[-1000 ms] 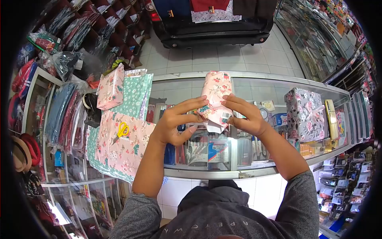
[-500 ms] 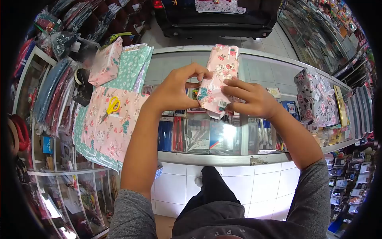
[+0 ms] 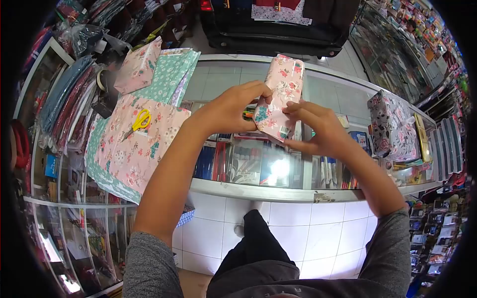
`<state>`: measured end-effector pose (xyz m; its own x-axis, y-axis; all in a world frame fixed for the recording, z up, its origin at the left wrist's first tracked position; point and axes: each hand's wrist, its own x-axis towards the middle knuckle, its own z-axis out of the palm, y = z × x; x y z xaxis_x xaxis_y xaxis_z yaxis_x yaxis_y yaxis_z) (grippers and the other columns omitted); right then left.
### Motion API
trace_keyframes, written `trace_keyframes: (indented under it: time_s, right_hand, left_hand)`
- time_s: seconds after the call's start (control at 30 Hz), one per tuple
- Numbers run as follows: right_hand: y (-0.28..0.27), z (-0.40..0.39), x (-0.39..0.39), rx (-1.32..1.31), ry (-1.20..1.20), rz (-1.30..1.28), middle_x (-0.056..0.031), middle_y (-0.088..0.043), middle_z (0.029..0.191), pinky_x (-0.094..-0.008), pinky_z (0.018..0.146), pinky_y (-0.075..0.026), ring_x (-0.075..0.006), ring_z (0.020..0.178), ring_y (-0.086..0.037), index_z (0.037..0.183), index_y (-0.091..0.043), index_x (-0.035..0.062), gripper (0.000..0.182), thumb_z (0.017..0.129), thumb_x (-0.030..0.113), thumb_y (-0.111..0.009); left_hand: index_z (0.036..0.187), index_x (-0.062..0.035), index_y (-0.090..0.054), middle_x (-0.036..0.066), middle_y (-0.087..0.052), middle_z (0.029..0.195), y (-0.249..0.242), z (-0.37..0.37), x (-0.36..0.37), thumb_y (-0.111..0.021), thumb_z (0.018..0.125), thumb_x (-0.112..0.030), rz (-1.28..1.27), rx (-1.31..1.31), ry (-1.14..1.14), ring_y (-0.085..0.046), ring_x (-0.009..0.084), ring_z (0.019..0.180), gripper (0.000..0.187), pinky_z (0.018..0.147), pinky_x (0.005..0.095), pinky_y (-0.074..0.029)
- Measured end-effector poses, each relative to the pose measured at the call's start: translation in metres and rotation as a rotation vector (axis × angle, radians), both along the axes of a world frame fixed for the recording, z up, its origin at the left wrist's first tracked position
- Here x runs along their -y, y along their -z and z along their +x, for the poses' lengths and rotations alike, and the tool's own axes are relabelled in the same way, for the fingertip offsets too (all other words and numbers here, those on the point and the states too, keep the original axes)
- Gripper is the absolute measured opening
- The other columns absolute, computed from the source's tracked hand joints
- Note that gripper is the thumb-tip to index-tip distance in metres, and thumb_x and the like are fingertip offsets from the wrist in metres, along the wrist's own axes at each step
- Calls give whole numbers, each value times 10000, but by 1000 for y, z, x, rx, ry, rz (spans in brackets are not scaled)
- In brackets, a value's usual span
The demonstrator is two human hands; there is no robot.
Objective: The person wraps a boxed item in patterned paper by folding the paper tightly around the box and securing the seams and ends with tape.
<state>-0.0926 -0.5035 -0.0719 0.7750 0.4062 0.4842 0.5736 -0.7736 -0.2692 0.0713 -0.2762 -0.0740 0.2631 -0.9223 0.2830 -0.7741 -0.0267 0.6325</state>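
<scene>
A long box in pink floral paper (image 3: 282, 92) lies on the glass counter, its near end folded over beside a barcode. My left hand (image 3: 236, 107) grips its left edge, thumb low near the folded end and index finger on top. My right hand (image 3: 318, 126) is on its right side, fingers on the upper face and thumb at the near corner. Both hands hold the box between them. To the left, yellow scissors (image 3: 141, 119) rest on a flat pink floral sheet (image 3: 119, 154).
A pink wrapped box (image 3: 138, 68) sits on green patterned paper (image 3: 166, 74) at the back left. A grey floral wrapped box (image 3: 392, 126) stands at the right. The metal counter edge (image 3: 248, 192) runs in front of me. Pens and stationery show under the glass.
The view has shifted slightly. My right thumb has moved to the near corner of the box, and the flap at that end now lies closer against it.
</scene>
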Motion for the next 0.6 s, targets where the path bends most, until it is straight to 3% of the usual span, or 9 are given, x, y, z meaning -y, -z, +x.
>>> trace_keyframes:
  time_s: [0.07, 0.13, 0.23, 0.27, 0.37, 0.4, 0.6]
  right_hand:
    - [-1, 3, -6, 51, 42, -14, -117, -725, 1122, -412, 840, -595, -322, 1000, -716, 1005, -701, 43, 404, 761, 289, -908]
    - [0, 1, -7, 47, 19, -96, -157, -743, 1197, -488, 1037, -577, -360, 1090, -735, 1124, -693, 41, 510, 744, 267, -946]
    - [4, 0, -1, 59, -61, -56, -152, -748, 1176, -480, 1033, -578, -366, 1077, -738, 1134, -693, 42, 447, 784, 209, -915]
    - [2, 1, 1, 92, -99, -29, -125, -724, 1186, -422, 878, -609, -336, 1033, -724, 1107, -683, 40, 399, 802, 210, -875]
    - [-1, 3, 14, 74, -148, -70, -139, -723, 1231, -429, 899, -608, -357, 1057, -728, 1131, -689, 38, 404, 805, 190, -874]
    - [-1, -2, 16, -75, -102, -3, -151, -705, 1331, -446, 996, -589, -354, 1176, -710, 1213, -695, 38, 486, 790, 151, -907]
    - [9, 2, 13, -3, -66, 42, -135, -724, 1273, -397, 910, -614, -321, 1120, -730, 1184, -694, 45, 440, 791, 71, -889]
  left_hand:
    - [1190, -41, -600, 104, -655, 1200, 2, -4, -2, -825, 688, 6, -80, -22, -20, -654, 267, 1162, 552, 1080, 391, -555]
    - [1193, -43, -601, 103, -653, 1199, 3, -4, 0, -815, 693, 14, -75, -36, -13, -652, 266, 1165, 547, 1079, 392, -553]
    - [1194, -48, -603, 90, -650, 1205, -1, -6, 0, -801, 705, 24, -41, -25, -14, -647, 256, 1177, 532, 1092, 395, -549]
    - [1189, -47, -603, 85, -650, 1208, -1, -5, -1, -802, 707, 21, -38, -20, -14, -647, 252, 1180, 527, 1096, 393, -548]
    - [1181, -47, -601, 79, -651, 1217, 0, -6, -2, -802, 715, 20, -26, -19, -21, -648, 240, 1177, 512, 1106, 385, -550]
    - [1173, -49, -603, 79, -651, 1224, 0, -6, -2, -811, 718, 16, -33, -14, -18, -648, 239, 1183, 505, 1108, 387, -550]
    - [1131, -62, -615, 76, -650, 1265, 5, -6, -1, -849, 746, -7, -66, -31, -19, -622, 254, 1301, 454, 1130, 409, -545]
